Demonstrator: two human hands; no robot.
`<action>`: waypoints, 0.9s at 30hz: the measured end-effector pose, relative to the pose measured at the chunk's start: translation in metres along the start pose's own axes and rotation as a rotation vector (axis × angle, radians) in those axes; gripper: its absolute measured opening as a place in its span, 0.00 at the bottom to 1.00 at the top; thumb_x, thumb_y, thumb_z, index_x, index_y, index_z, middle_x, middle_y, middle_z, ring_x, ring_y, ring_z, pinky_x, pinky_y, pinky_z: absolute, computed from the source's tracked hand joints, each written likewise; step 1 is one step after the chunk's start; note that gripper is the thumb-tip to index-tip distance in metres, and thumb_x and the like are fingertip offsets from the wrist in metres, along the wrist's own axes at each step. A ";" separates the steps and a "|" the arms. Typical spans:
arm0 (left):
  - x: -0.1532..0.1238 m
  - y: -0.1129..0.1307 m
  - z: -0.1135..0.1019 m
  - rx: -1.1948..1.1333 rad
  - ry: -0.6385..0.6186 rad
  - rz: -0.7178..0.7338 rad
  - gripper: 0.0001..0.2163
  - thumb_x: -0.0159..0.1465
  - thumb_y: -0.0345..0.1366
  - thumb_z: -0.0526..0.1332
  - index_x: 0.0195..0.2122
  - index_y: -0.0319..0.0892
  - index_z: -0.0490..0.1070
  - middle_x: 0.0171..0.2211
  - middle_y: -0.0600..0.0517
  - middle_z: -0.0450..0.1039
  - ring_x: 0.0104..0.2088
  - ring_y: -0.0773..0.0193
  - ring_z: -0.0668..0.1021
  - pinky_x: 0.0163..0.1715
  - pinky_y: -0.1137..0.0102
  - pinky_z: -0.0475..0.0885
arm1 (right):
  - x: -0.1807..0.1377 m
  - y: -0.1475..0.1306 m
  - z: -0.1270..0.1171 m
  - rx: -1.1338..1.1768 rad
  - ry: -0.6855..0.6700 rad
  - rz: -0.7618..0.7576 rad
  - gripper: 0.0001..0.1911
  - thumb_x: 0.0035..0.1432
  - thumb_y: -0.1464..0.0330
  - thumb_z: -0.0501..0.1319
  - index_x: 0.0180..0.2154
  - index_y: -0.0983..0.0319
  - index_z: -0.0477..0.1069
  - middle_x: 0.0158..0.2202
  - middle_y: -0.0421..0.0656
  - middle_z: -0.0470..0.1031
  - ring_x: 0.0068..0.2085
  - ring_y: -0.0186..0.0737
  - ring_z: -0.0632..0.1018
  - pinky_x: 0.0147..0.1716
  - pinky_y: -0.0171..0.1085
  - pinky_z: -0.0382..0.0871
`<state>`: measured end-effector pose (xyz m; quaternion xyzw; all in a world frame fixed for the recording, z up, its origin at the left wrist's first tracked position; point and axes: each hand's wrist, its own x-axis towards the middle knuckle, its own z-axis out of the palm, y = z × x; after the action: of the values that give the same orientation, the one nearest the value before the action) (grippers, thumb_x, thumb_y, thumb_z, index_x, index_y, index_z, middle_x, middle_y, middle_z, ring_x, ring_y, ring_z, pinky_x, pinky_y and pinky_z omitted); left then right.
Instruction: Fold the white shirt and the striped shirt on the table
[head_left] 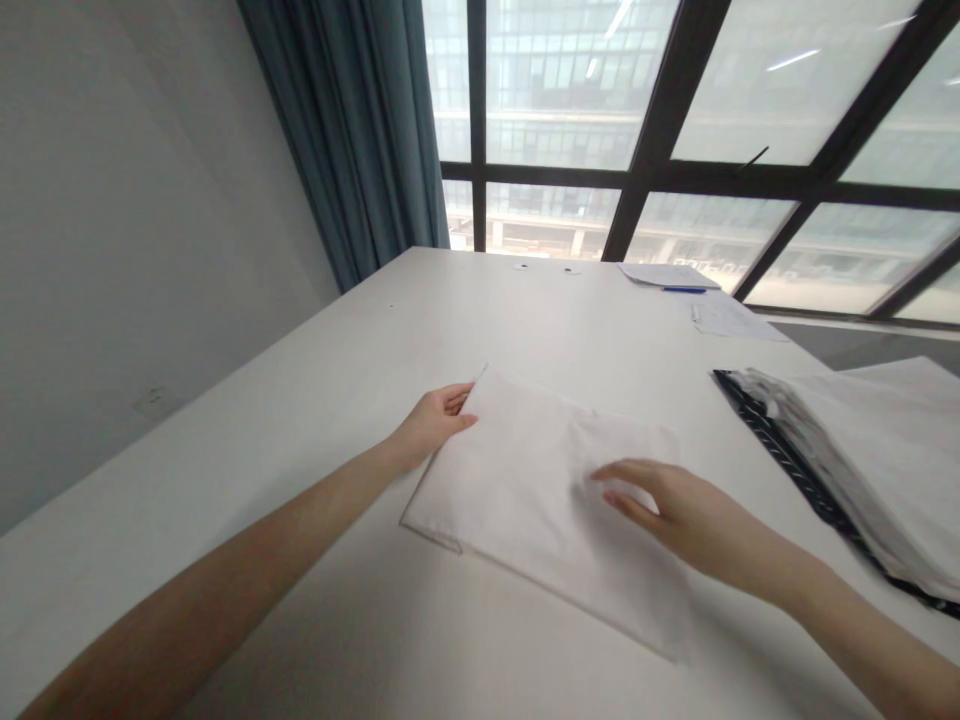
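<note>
The white table [525, 320] fills most of the view, its left edge running along the grey wall [135, 250] and its far edge meeting the window [570, 90]. A blue curtain [375, 130] hangs by the far left corner. At the right, a stack [885, 430] of white things lies with a patterned black border along its left side and runs out of view.

The white sheet [525, 480] lies mid-table, slightly askew, dark lines tracing its left and near edges. Tabletop shows on every side of it: a broad stretch to the far edge, a narrower strip toward the stack.

The right hand [660, 495] is over the sheet's right half, fingers bent, thumb and fingertips slightly apart; blur hides whether they touch it. The left hand [435, 425] has the left edge pinched near the far corner, thumb on top, fingers curled in.

Papers [664, 275] lie near the far right edge, with a blue pen [684, 290] beside them.
</note>
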<state>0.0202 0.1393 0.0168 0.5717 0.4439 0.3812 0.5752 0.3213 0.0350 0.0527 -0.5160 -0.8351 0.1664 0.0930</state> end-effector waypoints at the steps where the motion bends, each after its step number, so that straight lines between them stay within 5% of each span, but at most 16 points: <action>1: -0.001 0.003 0.006 0.057 0.021 0.078 0.29 0.51 0.35 0.68 0.56 0.37 0.69 0.48 0.44 0.76 0.49 0.52 0.76 0.51 0.57 0.70 | 0.009 0.002 -0.005 -0.011 0.087 0.013 0.20 0.65 0.57 0.51 0.51 0.57 0.73 0.50 0.49 0.77 0.49 0.52 0.77 0.49 0.51 0.71; 5: -0.011 0.014 0.034 0.301 -0.001 0.351 0.21 0.59 0.32 0.61 0.54 0.44 0.72 0.48 0.48 0.74 0.48 0.59 0.75 0.50 0.64 0.70 | 0.050 0.009 -0.019 0.024 0.333 -0.025 0.30 0.61 0.53 0.56 0.61 0.58 0.61 0.60 0.51 0.68 0.59 0.55 0.68 0.56 0.55 0.62; 9: -0.021 0.017 0.055 0.434 -0.080 0.575 0.16 0.63 0.30 0.57 0.52 0.46 0.73 0.42 0.49 0.75 0.43 0.62 0.76 0.47 0.67 0.70 | 0.072 0.008 -0.029 0.316 0.169 -0.113 0.24 0.59 0.53 0.59 0.52 0.59 0.70 0.49 0.46 0.75 0.47 0.47 0.75 0.47 0.44 0.68; 12: -0.022 0.015 0.056 0.420 -0.048 0.493 0.17 0.60 0.31 0.60 0.52 0.44 0.71 0.41 0.50 0.74 0.43 0.62 0.76 0.45 0.69 0.70 | 0.076 0.007 -0.032 0.452 0.109 -0.130 0.16 0.58 0.54 0.60 0.36 0.61 0.74 0.32 0.40 0.74 0.34 0.39 0.72 0.36 0.37 0.67; 18: -0.012 0.018 0.028 0.629 -0.217 0.146 0.14 0.59 0.44 0.62 0.41 0.42 0.77 0.36 0.52 0.78 0.36 0.58 0.76 0.34 0.71 0.67 | 0.076 0.018 -0.029 0.673 0.230 -0.049 0.17 0.51 0.54 0.66 0.28 0.62 0.71 0.27 0.39 0.69 0.30 0.37 0.69 0.29 0.35 0.63; 23: -0.007 0.021 0.014 0.650 -0.201 0.116 0.16 0.60 0.48 0.60 0.31 0.40 0.78 0.22 0.57 0.69 0.24 0.65 0.69 0.23 0.75 0.58 | 0.077 0.039 -0.030 0.754 0.464 0.059 0.19 0.46 0.52 0.68 0.26 0.61 0.71 0.24 0.38 0.68 0.25 0.35 0.67 0.22 0.33 0.59; 27: -0.008 0.027 0.014 0.554 -0.139 0.151 0.17 0.59 0.50 0.60 0.31 0.39 0.77 0.22 0.57 0.68 0.25 0.66 0.68 0.24 0.75 0.60 | 0.079 0.054 -0.028 0.804 0.564 0.085 0.20 0.45 0.50 0.69 0.29 0.60 0.73 0.25 0.40 0.72 0.25 0.37 0.69 0.23 0.35 0.63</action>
<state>0.0331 0.1286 0.0439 0.7630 0.4470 0.2470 0.3963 0.3401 0.1333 0.0574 -0.4979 -0.6252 0.3331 0.5002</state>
